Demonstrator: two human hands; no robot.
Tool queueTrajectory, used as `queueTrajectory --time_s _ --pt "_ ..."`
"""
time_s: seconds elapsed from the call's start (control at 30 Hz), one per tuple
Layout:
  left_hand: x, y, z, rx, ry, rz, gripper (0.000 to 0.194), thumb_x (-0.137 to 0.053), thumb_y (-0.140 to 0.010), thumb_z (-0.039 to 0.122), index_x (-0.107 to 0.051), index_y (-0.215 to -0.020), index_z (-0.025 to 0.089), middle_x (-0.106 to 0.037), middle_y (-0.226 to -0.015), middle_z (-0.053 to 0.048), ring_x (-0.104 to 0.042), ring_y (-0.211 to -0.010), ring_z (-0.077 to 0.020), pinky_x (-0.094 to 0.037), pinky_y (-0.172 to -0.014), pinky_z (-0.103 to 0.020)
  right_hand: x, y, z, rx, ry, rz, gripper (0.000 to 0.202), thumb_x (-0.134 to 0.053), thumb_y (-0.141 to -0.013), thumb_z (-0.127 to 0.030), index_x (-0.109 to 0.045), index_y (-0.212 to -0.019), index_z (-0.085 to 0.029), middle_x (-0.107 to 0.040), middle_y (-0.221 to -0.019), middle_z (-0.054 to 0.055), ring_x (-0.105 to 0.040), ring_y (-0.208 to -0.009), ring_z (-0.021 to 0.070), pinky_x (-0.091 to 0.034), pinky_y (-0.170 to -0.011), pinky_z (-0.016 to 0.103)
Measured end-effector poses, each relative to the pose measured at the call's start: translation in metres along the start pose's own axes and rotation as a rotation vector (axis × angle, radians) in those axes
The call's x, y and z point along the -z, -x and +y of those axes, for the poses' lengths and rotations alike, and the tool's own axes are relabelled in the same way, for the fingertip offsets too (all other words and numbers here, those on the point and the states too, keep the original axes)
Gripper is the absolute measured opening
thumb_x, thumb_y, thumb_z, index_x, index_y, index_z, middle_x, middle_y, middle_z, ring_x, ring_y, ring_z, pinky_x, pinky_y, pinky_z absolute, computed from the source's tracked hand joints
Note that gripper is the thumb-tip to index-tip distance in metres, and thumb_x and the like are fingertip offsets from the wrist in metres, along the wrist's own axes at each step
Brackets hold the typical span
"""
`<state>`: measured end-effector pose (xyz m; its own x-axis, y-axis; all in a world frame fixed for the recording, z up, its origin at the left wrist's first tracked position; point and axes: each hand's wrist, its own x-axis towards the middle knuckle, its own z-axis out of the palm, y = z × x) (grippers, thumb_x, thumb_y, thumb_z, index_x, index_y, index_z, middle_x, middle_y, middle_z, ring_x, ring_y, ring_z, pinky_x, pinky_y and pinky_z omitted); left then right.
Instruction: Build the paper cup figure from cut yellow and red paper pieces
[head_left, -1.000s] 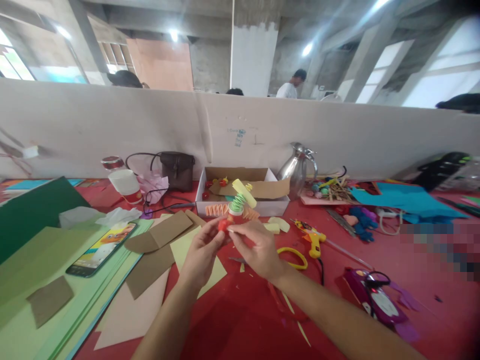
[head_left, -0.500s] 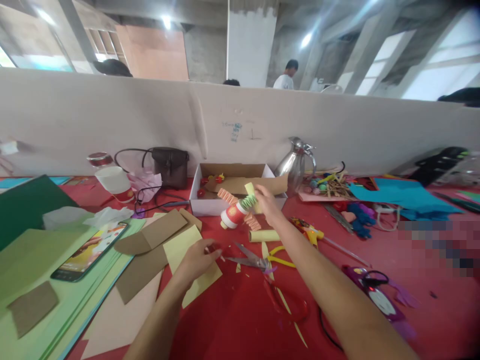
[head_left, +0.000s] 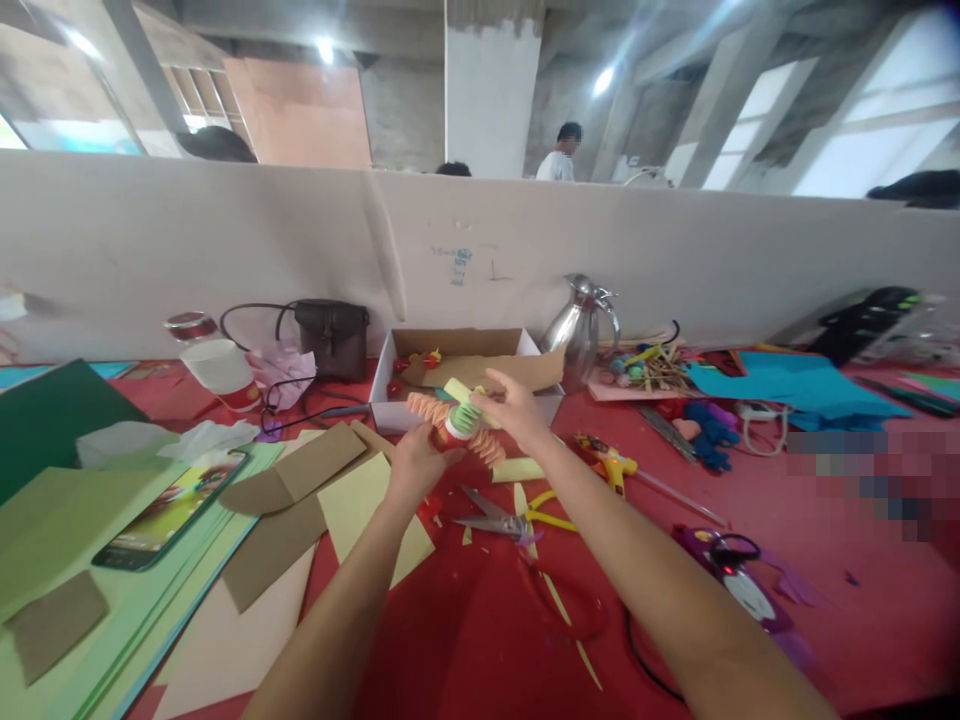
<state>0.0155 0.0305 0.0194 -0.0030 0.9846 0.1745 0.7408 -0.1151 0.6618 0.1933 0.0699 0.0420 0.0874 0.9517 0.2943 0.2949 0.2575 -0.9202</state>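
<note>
Over the red table, in front of the white box [head_left: 352, 412], my two hands hold a small paper cup figure [head_left: 453, 434]. My left hand [head_left: 421, 465] wraps round its red and white cup body, covering most of it. Above the cup sits a green folded paper spring [head_left: 466, 420]. Orange pleated paper strips [head_left: 429, 408] stick out on both sides. My right hand [head_left: 517, 408] is closed at the top, with its fingertips on the spring and a pale yellow paper piece [head_left: 455, 390]. Just below lie a yellow paper roll [head_left: 517, 470] and scissors [head_left: 491, 522].
A yellow glue gun [head_left: 618, 468] and a purple power strip [head_left: 739, 580] lie to the right. Cardboard pieces [head_left: 281, 555], paper sheets and a phone [head_left: 171, 512] cover the left. A metal jug [head_left: 576, 325] and a dark bag [head_left: 331, 340] stand behind.
My left hand has moved up and right from the table and taken hold of the cup. The figure has turned more upright and shifted slightly left in my right hand.
</note>
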Motion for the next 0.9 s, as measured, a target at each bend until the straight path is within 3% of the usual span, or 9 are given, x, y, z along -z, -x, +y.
queueTrajectory --time_s 0.13,0.2,0.33,0.47,0.63,0.77,0.9 --pt "-0.004 0.008 -0.019 0.036 0.12 0.082 0.039 -0.073 -0.066 0.055 -0.057 -0.075 0.02 -0.057 -0.069 0.002 -0.053 -0.064 -0.0173 -0.034 -0.06 -0.027 -0.009 0.004 -0.016 0.114 0.116 -0.047 0.039 -0.076 -0.071 -0.035 -0.073 -0.107 -0.02 -0.066 -0.121 0.01 -0.064 -0.109 0.0258 -0.049 -0.098 0.042" --pt "-0.006 0.011 -0.026 0.06 0.173 0.118 0.042 -0.073 -0.064 0.058 -0.057 -0.074 0.02 -0.055 -0.067 0.003 -0.051 -0.063 -0.0161 -0.033 -0.059 -0.027 -0.013 0.004 -0.021 0.103 0.11 -0.111 0.034 -0.075 -0.073 -0.034 -0.073 -0.105 -0.022 -0.066 -0.123 0.008 -0.061 -0.115 0.0266 -0.047 -0.101 0.042" --pt "-0.011 0.01 -0.031 0.095 0.225 0.147 0.044 -0.071 -0.065 0.061 -0.056 -0.072 0.02 -0.055 -0.065 0.002 -0.05 -0.061 -0.0156 -0.031 -0.058 -0.026 -0.022 0.007 -0.029 0.171 0.058 -0.258 0.053 -0.074 -0.076 -0.024 -0.062 -0.127 -0.026 -0.067 -0.125 0.004 -0.064 -0.112 0.0231 -0.05 -0.097 0.038" --pt "-0.014 0.011 -0.03 0.062 0.176 0.208 0.04 -0.071 -0.069 0.057 -0.054 -0.068 0.021 -0.056 -0.065 0.0 -0.051 -0.062 -0.0168 -0.031 -0.059 -0.027 -0.031 0.011 -0.035 0.352 0.276 -0.2 0.07 -0.07 -0.077 -0.013 -0.048 -0.141 -0.03 -0.063 -0.133 0.004 -0.06 -0.12 0.0232 -0.044 -0.104 0.04" --pt "-0.014 0.015 -0.027 0.115 0.231 0.203 0.038 -0.073 -0.069 0.054 -0.053 -0.069 0.021 -0.055 -0.061 0.002 -0.05 -0.058 -0.0159 -0.03 -0.056 -0.027 -0.033 0.012 -0.038 0.397 0.461 -0.242 0.043 -0.069 -0.08 -0.017 -0.062 -0.122 -0.026 -0.071 -0.117 0.005 -0.065 -0.109 0.0249 -0.049 -0.096 0.04" --pt "-0.013 0.015 -0.028 0.126 0.334 0.173 0.04 -0.078 -0.063 0.052 -0.055 -0.072 0.02 -0.055 -0.059 0.003 -0.049 -0.056 -0.0144 -0.03 -0.055 -0.026 -0.03 0.014 -0.038 0.394 0.561 -0.253 0.041 -0.069 -0.082 -0.021 -0.061 -0.122 -0.026 -0.074 -0.108 0.006 -0.069 -0.097 0.0251 -0.051 -0.084 0.037" --pt "-0.015 0.013 -0.034 0.124 0.436 0.148 0.046 -0.077 -0.062 0.056 -0.061 -0.085 0.019 -0.059 -0.065 0.003 -0.05 -0.058 -0.014 -0.034 -0.055 -0.025 -0.027 0.02 -0.039 0.494 0.624 -0.255 0.042 -0.066 -0.086 -0.019 -0.059 -0.126 -0.024 -0.073 -0.111 0.007 -0.069 -0.098 0.0245 -0.05 -0.086 0.035"
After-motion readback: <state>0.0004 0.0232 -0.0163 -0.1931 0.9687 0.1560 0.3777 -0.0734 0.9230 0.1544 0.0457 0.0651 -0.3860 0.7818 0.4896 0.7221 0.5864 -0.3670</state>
